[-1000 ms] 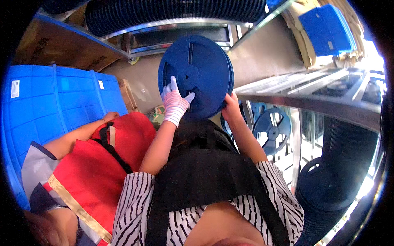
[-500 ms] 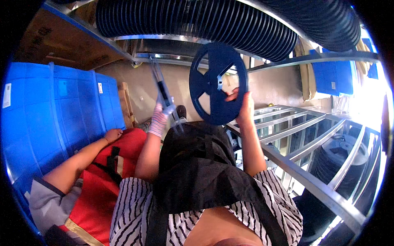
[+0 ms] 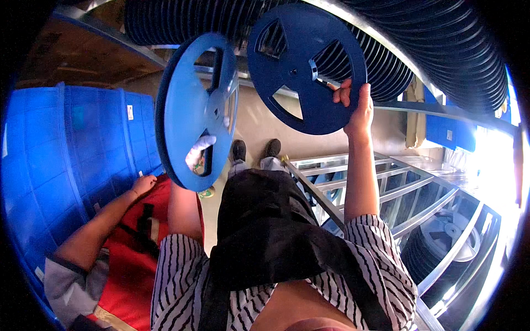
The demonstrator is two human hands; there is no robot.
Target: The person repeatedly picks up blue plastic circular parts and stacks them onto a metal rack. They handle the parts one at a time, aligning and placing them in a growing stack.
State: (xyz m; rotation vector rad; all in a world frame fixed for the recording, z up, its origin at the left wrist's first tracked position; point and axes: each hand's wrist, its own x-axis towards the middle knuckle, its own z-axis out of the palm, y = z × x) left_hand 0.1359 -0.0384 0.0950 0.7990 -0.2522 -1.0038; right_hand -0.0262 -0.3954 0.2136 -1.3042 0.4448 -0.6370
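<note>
My left hand (image 3: 200, 151), in a pale glove, grips a blue plastic reel (image 3: 179, 116) by its lower part. Gloved fingers show through one of the reel's cutouts; the rest of the hand is behind it. This reel stands steeply on edge, its face turned partly to the right. Higher up, my bare right hand (image 3: 356, 105) holds a second, darker blue reel (image 3: 298, 41) by its lower right rim, thumb outside and fingers through a cutout. The two reels hang side by side in the air, close together.
Rows of dark reels (image 3: 187, 22) fill the rack ahead, with more dark reels (image 3: 441, 49) at upper right. A metal frame (image 3: 411, 220) stands at right, above a light grey reel (image 3: 450, 234). A co-worker in red (image 3: 138, 259) is close at left, beside blue panels (image 3: 83, 143).
Both reels have risen toward the rack. The left one turned from edge-on to show its face; the right one swung face-on and moved up. The co-worker has hardly moved.
</note>
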